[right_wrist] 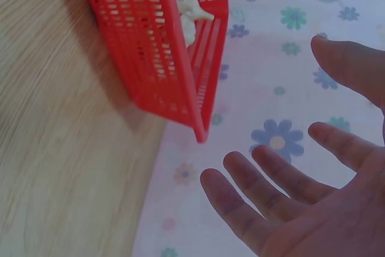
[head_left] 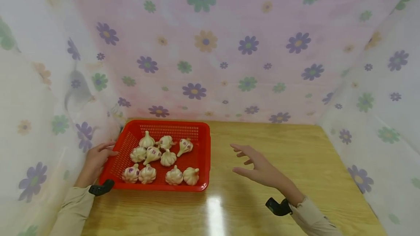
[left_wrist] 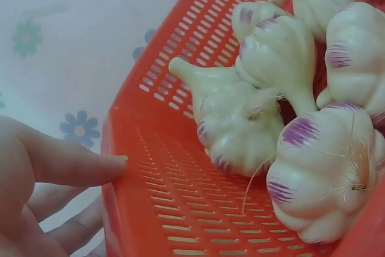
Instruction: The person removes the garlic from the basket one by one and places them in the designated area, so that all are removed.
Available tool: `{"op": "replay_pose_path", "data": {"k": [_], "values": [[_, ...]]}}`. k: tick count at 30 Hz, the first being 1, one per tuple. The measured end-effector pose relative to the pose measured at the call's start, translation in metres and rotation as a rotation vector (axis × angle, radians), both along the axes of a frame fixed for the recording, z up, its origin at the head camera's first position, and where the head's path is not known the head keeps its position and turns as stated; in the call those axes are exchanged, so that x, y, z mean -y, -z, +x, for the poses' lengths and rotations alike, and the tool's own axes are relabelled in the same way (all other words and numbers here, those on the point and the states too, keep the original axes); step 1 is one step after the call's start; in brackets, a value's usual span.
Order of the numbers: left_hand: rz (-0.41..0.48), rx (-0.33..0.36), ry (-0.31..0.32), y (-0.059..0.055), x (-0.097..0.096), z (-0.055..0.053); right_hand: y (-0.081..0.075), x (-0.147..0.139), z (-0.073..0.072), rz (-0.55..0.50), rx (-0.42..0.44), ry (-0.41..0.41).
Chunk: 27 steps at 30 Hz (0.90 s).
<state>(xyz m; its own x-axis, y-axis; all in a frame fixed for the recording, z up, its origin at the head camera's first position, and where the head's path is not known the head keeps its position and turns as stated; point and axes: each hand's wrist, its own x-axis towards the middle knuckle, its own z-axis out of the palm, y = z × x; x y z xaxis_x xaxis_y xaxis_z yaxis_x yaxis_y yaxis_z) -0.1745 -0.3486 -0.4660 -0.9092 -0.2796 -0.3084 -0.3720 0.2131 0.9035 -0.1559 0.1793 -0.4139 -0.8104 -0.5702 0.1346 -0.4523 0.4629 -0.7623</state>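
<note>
A red plastic basket (head_left: 156, 187) with slotted walls stands at the left of the table and holds several garlic bulbs (head_left: 168, 158). Some bulbs carry purple streaks, plain on the near garlic bulb (left_wrist: 328, 170) in the left wrist view. My left hand (head_left: 97, 161) grips the basket's left rim, thumb (left_wrist: 90, 167) over the edge and the other fingers outside the wall, partly hidden. To the right of the basket, my right hand (head_left: 260, 168) hovers over the table with fingers spread, holding nothing. In the right wrist view its fingers (right_wrist: 240, 206) are apart from the basket.
The wooden table (head_left: 279, 141) extends right of the basket and toward me. Flower-patterned cloth (head_left: 226, 57) hangs behind it and along both sides, close beside my left hand. A black wrist device (head_left: 278, 207) sits on the right wrist, another black device (head_left: 101, 188) on the left.
</note>
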Motion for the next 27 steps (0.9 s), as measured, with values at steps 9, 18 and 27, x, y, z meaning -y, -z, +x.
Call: {"op": "replay_pose_path", "data": {"k": [9, 18, 27], "values": [[0.04, 0.017, -0.036, -0.001, -0.004, 0.002, -0.001, 0.033, -0.01, -0.06, 0.088, -0.014], [0.054, 0.012, -0.062, -0.003, -0.003, -0.001, 0.005, 0.065, -0.032, -0.154, 0.298, -0.001], [0.044, 0.015, -0.063, -0.002, -0.003, -0.002, 0.015, 0.099, -0.049, -0.228, 0.46, 0.069]]}}
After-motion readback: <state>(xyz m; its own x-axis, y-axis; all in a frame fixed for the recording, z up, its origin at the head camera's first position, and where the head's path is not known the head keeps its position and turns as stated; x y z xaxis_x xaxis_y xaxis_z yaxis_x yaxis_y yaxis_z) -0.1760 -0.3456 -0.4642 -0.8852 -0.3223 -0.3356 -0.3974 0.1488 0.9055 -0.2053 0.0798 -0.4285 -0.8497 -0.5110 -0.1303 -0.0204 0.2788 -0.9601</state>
